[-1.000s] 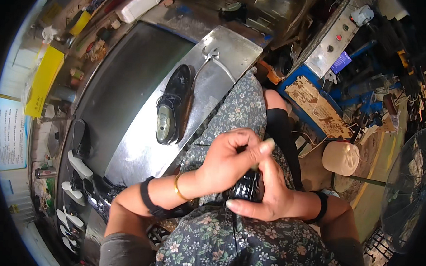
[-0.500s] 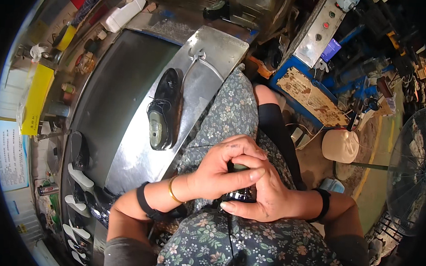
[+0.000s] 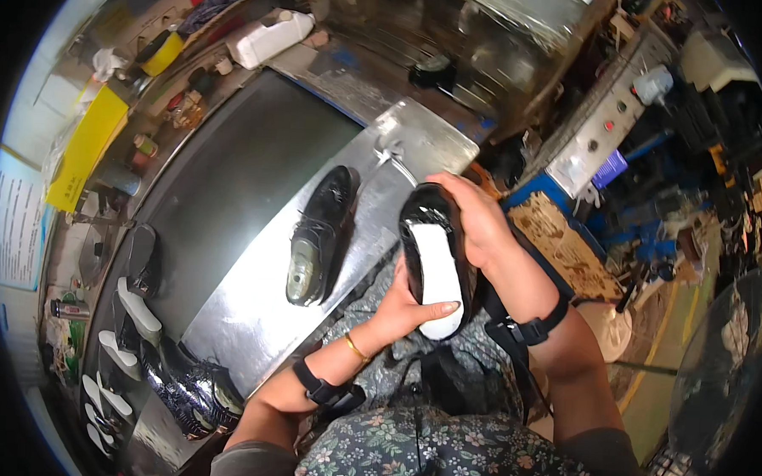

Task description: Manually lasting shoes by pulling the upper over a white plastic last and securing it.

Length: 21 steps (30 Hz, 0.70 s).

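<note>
Over my lap I hold a glossy black shoe upper [image 3: 412,212] with its underside turned up, a long white sole-shaped board [image 3: 440,279] along its middle. My left hand [image 3: 403,307] grips the near end, thumb lying across the white board. The far end is in my right hand [image 3: 477,218], whose fingers wrap around the toe edge. Left of the hands, a black lace-up shoe [image 3: 320,227] lies on a shiny metal plate [image 3: 255,292]. A greenish last shows in its opening. What is inside the held shoe is hidden.
A dark conveyor belt [image 3: 239,172] runs beyond the plate. Several black shoe parts with white boards [image 3: 140,304] line the left, beside a shiny black bundle [image 3: 192,387]. A machine control panel [image 3: 603,120] stands at far right, a fan [image 3: 720,363] nearer. A white jug [image 3: 271,39] lies at the back.
My hands were folded together around the shoe; now they have moved apart and farther out, one at each end. The shoe's white underside has come into view. The view has shifted slightly.
</note>
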### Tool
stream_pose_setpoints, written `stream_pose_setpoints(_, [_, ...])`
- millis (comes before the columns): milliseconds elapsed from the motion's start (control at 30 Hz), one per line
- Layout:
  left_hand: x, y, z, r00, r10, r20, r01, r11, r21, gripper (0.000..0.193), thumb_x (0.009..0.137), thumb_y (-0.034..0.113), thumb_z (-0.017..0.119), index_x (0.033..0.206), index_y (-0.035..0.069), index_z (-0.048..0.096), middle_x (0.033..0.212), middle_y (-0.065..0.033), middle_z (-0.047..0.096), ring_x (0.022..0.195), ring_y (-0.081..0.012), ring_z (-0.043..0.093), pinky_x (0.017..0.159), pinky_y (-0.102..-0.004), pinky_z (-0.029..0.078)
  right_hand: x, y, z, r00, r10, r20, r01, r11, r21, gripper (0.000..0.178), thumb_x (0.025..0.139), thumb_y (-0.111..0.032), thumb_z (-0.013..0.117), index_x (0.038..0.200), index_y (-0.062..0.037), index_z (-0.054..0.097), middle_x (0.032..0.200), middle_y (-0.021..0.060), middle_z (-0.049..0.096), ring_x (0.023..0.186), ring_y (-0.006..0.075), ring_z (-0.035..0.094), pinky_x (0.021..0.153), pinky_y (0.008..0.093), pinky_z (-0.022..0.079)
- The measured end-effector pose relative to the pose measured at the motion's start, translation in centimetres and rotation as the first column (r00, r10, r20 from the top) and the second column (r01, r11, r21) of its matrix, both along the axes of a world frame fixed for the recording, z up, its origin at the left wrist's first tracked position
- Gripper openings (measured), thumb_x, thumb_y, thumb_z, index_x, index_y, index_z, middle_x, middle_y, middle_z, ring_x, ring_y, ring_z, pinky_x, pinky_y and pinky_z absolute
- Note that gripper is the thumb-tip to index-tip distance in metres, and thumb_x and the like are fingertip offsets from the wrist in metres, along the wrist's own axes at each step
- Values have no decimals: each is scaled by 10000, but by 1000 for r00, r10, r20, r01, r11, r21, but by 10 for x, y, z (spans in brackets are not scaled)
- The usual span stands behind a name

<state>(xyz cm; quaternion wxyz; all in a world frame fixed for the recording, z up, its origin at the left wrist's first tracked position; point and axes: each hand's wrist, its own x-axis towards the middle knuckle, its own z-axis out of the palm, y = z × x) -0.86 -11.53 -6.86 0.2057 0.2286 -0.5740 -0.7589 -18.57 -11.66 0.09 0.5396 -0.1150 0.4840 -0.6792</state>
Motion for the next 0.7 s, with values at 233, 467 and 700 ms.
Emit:
stream_pose_setpoints(233, [39,-34,43,974,115,193,-147,976,161,963,703,195,860,1439,5,269,1313,-113,477,1214,-224,481,1044,-357,397,-28,-92,-77,843,146,-518,-88,987,135,437,962,-358,565,1190,14,586,1097,104,628,1046,170,568,919,290,433])
stream_pose_setpoints(467, [33,-29,64,947,203,250,-128,949,-288,1106,690,271,875,1484,-22,162,1403,-165,418,1322,-260,402,1097,-365,341,14,-18,42,177,-3,-984,-381,922,-71,556,766,-158,786,1260,-24,568,1309,158,515,1187,288,541,978,365,440])
stream_pose_setpoints(700, [-1,-50,26,974,-134,185,190,925,-330,919,802,311,759,1461,-68,243,1432,-272,379,1338,-355,401,1121,-395,303,-24,45,40,-45,-118,-992,-204,973,-106,281,720,-220,811,921,-64,693,973,99,619,904,278,613,748,351,511])
